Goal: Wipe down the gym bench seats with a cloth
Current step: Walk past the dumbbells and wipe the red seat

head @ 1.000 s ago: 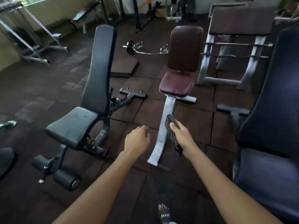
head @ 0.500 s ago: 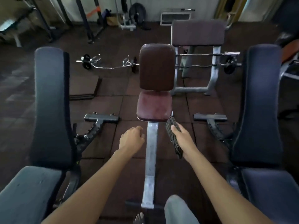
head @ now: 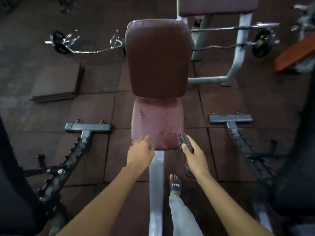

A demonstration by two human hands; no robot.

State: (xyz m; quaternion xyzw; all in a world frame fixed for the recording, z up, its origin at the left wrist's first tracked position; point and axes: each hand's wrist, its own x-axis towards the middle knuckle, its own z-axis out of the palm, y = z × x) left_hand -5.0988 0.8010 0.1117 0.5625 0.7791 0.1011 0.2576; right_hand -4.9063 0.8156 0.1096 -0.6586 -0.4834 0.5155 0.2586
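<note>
Gripping one cloth [head: 186, 145], right hand [head: 196, 156] nears one maroon seat [head: 157, 120].

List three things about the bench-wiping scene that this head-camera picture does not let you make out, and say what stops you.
- Maroon seat: its front left corner, in the head view, is covered by the left hand.
- Cloth: its middle is hidden inside the right hand.
- Black benches at both sides: their pads are cut off by the frame edges and too dark to read.

Seat [head: 157, 126] glossy maroon vinyl, probably worn; cloth [head: 185, 143] dark, coarse; frame [head: 156, 169] grey metal.
</note>
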